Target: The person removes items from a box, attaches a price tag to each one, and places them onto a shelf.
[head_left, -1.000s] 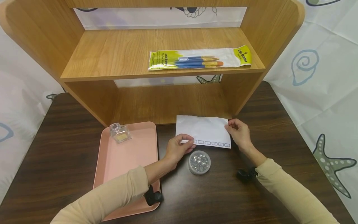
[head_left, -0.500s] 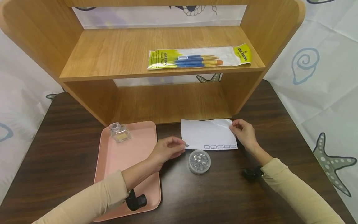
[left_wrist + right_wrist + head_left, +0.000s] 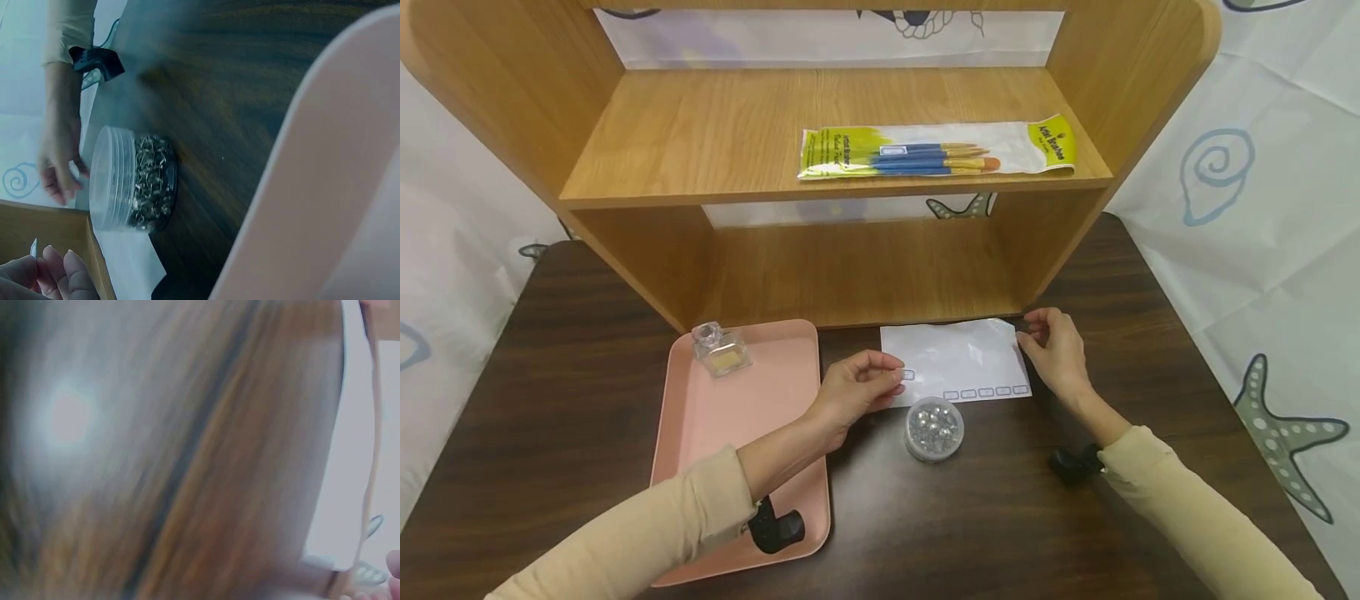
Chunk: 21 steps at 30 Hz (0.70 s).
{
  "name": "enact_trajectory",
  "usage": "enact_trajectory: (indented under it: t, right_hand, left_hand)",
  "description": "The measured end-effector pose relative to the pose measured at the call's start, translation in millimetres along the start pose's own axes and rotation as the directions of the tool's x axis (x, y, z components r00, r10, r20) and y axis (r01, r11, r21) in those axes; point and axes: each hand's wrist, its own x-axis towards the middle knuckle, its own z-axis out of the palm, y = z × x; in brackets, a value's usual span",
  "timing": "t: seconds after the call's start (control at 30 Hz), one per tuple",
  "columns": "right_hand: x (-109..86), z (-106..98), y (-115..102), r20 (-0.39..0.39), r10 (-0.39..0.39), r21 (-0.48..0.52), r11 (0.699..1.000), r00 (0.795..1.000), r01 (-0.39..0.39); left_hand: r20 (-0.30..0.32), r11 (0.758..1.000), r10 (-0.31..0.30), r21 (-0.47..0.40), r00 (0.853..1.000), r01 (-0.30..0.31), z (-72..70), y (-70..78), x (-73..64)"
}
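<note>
Between thumb and fingers my left hand [image 3: 850, 398] pinches a small blue-bordered label sticker [image 3: 908, 375]. In the left wrist view that sticker [image 3: 34, 248] sticks up thinly from the fingertips. A white label sheet [image 3: 955, 354], with several labels along its front edge, lies before the shelf. My right hand [image 3: 1056, 354] is at the sheet's back right corner, thumb right at the edge, fingers loosely bent with a gap between them and the thumb. Close to the sheet's front edge stands a round clear jar [image 3: 934, 431] of silvery pieces.
A pink tray [image 3: 737, 458] on the left bears a small glass bottle [image 3: 722, 350]. Behind stands a wooden shelf unit [image 3: 842, 267]; a pack of artist brushes [image 3: 936, 152] lies on its middle board. Dark wooden tabletop [image 3: 940, 533] extends in front of the jar.
My left hand has drawn left off the sheet's front edge with a label, then lifted slightly. The sheet has shifted right and flattened; my right hand has loosened from its corner.
</note>
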Motion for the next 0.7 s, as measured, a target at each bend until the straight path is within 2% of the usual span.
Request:
enact_trajectory:
  t: [0.1,0.17,0.27,0.37,0.47,0.6,0.7]
  right_hand:
    - [-8.7,0.9,-21.2,-0.045,-0.093,0.078,0.992,0.995,0.097]
    - [-17.3,3.4,-38.8,-0.021,-0.163,0.151,0.975,0.986,0.164]
    - [-31.1,9.0,-62.5,0.050,-0.228,0.256,0.944,0.972,0.208]
    - [-43.0,13.0,-78.1,0.112,-0.245,0.343,0.919,0.963,0.194]
    - [-50.5,14.5,-86.0,0.159,-0.229,0.389,0.909,0.960,0.153]
    - [-55.2,13.7,-88.7,0.200,-0.207,0.384,0.916,0.958,0.118]
    - [-57.2,12.5,-88.6,0.215,-0.199,0.374,0.921,0.956,0.107]
  left_hand:
    - [0.007,1.000,0.009,-0.008,1.000,-0.009,4.6,-1.5,-0.6]
    - [0.018,1.000,0.021,-0.019,1.000,-0.020,7.6,-2.1,-1.7]
    - [0.039,0.999,0.032,-0.008,0.999,-0.032,12.4,-2.3,-4.1]
    - [0.056,0.998,0.051,0.032,0.997,-0.053,16.6,-3.0,-6.1]
    - [0.064,0.995,0.065,0.071,0.996,-0.070,19.7,-2.8,-8.1]
    - [0.079,0.991,0.078,0.099,0.994,-0.086,21.9,-2.9,-9.9]
    - [0.108,0.984,0.111,0.126,0.988,-0.124,22.3,-4.4,-10.1]
